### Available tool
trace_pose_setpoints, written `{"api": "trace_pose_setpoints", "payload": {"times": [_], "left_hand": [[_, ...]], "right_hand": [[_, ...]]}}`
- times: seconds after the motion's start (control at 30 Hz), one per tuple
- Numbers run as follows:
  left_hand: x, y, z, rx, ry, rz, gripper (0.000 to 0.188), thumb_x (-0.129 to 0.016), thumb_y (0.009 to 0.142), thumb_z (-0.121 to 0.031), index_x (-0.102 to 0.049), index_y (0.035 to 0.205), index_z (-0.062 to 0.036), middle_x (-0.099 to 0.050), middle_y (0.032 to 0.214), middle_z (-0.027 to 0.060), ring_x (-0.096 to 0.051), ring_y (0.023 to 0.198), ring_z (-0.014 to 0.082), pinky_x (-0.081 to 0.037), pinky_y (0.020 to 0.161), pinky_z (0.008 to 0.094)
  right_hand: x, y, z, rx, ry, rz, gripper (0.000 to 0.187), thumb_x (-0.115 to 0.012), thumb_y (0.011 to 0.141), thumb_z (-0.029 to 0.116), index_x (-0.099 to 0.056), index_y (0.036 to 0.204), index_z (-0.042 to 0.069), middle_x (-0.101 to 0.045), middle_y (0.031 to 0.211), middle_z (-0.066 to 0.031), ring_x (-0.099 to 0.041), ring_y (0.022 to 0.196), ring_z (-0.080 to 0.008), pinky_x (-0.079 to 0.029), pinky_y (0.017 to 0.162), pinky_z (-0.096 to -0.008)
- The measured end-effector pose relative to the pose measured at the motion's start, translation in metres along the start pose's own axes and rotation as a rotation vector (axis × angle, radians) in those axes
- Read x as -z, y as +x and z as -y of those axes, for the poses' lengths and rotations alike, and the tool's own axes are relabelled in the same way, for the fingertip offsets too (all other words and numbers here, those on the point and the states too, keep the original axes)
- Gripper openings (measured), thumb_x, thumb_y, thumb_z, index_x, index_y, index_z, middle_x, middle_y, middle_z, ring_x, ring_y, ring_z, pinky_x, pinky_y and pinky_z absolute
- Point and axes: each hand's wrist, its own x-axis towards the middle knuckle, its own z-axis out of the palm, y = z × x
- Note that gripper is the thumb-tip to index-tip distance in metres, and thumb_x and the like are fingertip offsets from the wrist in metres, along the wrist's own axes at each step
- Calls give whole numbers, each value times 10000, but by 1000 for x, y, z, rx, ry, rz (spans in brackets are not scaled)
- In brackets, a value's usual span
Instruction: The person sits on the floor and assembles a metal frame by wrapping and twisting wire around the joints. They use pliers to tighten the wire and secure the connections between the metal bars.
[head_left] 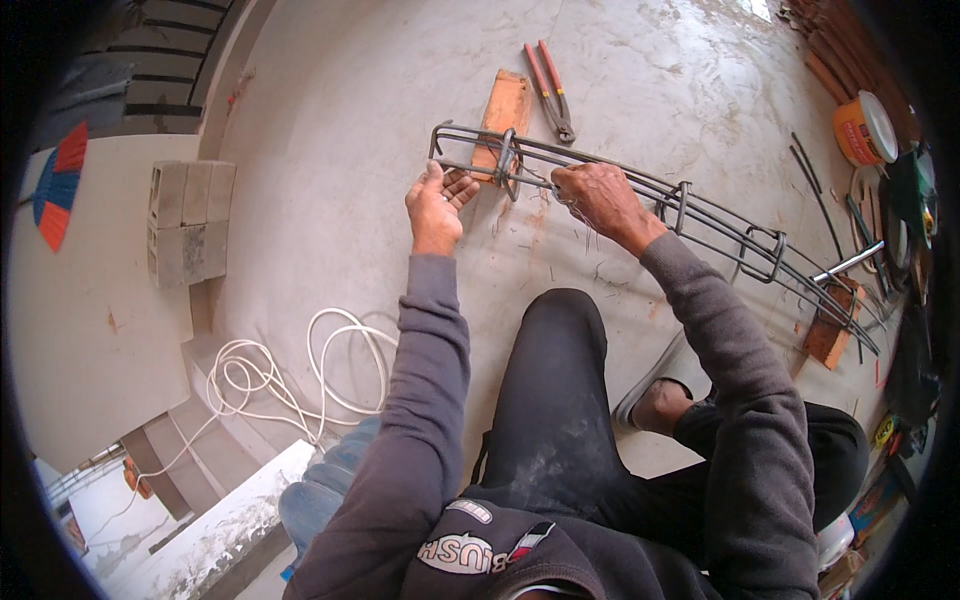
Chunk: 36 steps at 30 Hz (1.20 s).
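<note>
The left hand point(436, 212) is half open, fingers loosely curled, at the left end of the rebar cage point(683, 207); I cannot tell whether it touches the bar. Under this end lies an orange brick point(508, 105). Beyond the cage are red-handled end-cutting pincers point(553, 75). The right hand point(607, 205), over the cage's left half, is closed around thin wires point(588, 232). Another brick point(828, 343) is under its right end.

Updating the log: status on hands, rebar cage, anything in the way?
Rebar cage across two orange bricks. Left hand open at its left end; right hand closed on thin wires. Red-handled pincers beside left brick, clear of both hands.
</note>
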Motion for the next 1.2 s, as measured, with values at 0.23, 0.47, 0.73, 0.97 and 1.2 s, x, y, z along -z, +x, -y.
{"api": "trace_pose_setpoints", "payload": {"times": [0.23, 0.47, 0.73, 0.97, 1.2], "left_hand": [[-39, -57, 45, -701, 851, -93, 396, -777, 809, -45, -564, 1141, -14, -671, 976, 128, -672, 829, 239, -536, 737, 352], [-45, -50, 48, -931, 1228, -47, 400, -804, 765, -118, -632, 1123, -71, -673, 942, 142, -666, 876, 368, -519, 759, 453], [-30, -33, 36, -885, 1308, 89, 267, -788, 779, -154, -671, 998, -58, -694, 887, 165, -677, 813, 383, -528, 711, 483], [-18, -13, 36, -1002, 1285, 123, 313, -754, 780, -186, -704, 1052, -39, -699, 803, 196, -674, 706, 392, -529, 652, 460], [-39, -23, 39, -947, 1186, 191, 242, -762, 829, -160, -717, 1041, -54, -735, 857, 150, -711, 764, 307, -528, 695, 416]], "right_hand": [[10, 1, -1, 18, -53, 6, 105, -587, 853, 69, -657, 789, 23, -668, 713, -186, -694, 696, -349, -543, 634, -465], [13, 5, 0, 9, -121, 76, 107, -581, 844, 46, -682, 809, 34, -678, 738, -183, -705, 744, -348, -553, 650, -464], [107, 8, -9, 72, -385, 316, 112, -587, 828, 17, -694, 849, 39, -704, 857, -164, -709, 855, -340, -580, 767, -441], [236, -85, -37, -340, -215, 550, 95, -642, 769, 72, -704, 841, 66, -688, 731, -94, -683, 678, -230, -544, 592, -338], [180, -299, -48, -1070, 410, 500, 217, -626, 833, 141, -718, 1003, 42, -692, 770, -116, -713, 797, -227, -576, 715, -383]]}}
